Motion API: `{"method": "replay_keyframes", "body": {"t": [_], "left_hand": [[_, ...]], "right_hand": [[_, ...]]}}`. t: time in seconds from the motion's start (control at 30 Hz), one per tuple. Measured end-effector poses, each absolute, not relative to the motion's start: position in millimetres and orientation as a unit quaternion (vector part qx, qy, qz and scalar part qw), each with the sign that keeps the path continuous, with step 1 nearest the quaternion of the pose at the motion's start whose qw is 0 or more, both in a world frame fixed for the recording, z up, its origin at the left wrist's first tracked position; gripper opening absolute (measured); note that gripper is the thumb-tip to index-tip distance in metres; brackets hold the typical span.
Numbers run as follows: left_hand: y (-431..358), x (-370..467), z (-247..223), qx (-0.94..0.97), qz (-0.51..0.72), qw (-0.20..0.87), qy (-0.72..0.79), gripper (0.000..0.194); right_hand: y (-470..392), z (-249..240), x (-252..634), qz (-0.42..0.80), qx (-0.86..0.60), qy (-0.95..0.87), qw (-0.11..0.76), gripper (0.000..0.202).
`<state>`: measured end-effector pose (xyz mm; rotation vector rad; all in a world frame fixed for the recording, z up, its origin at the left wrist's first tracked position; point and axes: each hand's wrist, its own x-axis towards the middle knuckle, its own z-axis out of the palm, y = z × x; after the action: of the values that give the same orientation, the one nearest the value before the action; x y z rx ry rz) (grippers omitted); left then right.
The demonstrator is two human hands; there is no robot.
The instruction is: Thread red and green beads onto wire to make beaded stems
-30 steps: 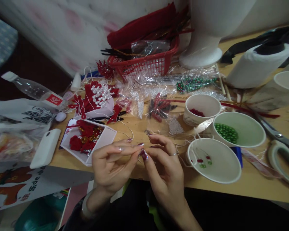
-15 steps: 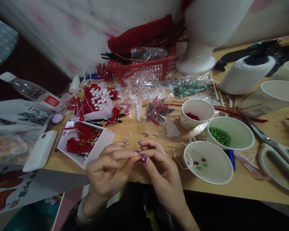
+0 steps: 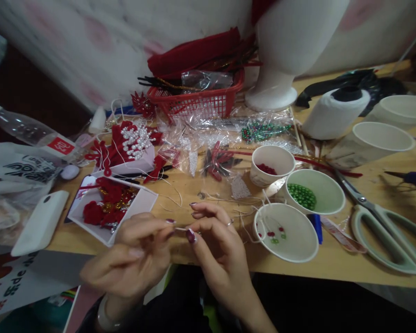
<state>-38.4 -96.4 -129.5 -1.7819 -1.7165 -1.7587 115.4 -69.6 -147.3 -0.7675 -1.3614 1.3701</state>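
My left hand (image 3: 135,259) pinches one end of a short pale thread (image 3: 180,229) between thumb and forefinger. The other end lies in the pinch of my right hand (image 3: 218,254), whose other fingers are loosely curled. Both hands hover over the table's front edge. Just right of them stands a cup (image 3: 286,240) with threaded red and green beads hanging inside. Behind it are a cup of green beads (image 3: 301,195) and a cup of red beads (image 3: 265,169). A white box (image 3: 143,208) of red and gold ornaments is left of my hands.
Large scissors (image 3: 377,217) lie at the right, near a white thread cone (image 3: 334,115) and paper cups. A red basket (image 3: 201,104) and a white stand (image 3: 272,97) are at the back. A phone (image 3: 41,224) and a plastic bottle (image 3: 24,129) lie at the left.
My hands have moved apart a little, my left hand shifting left and turning, and a short stretch of thread now shows between them. The whole view has shifted slightly.
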Motion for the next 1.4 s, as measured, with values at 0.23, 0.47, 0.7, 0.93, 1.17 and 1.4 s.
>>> {"method": "replay_keyframes", "body": {"t": [0.23, 0.47, 0.7, 0.93, 1.17, 1.4], "left_hand": [[-79.7, -32.4, -104.7, -0.322, -0.756, -0.272, -0.501, 0.026], [-75.4, -28.8, -117.4, -0.306, -0.766, -0.257, -0.504, 0.026], [-69.6, -22.0, -127.3, -0.289, -0.777, -0.267, -0.492, 0.029], [-69.2, -23.3, -132.0, -0.278, -0.776, -0.268, -0.499, 0.030], [-68.3, -24.3, -134.1, -0.301, -0.761, -0.253, -0.516, 0.028], [-77.6, -24.3, -130.2, -0.491, -0.671, -0.209, -0.515, 0.022]], "right_hand": [[-70.9, -147.0, 113.2, 0.593, -0.319, -0.550, 0.495, 0.010], [-74.3, -146.2, 110.0, 0.683, -0.319, -0.453, 0.477, 0.002], [-68.9, -141.6, 109.4, 0.767, -0.276, -0.336, 0.471, 0.009], [-64.7, -142.3, 115.7, 0.801, -0.236, -0.334, 0.438, 0.017], [-65.7, -146.2, 115.9, 0.797, -0.217, -0.343, 0.448, 0.019], [-76.1, -140.8, 116.8, 0.457, -0.363, -0.616, 0.529, 0.033]]}}
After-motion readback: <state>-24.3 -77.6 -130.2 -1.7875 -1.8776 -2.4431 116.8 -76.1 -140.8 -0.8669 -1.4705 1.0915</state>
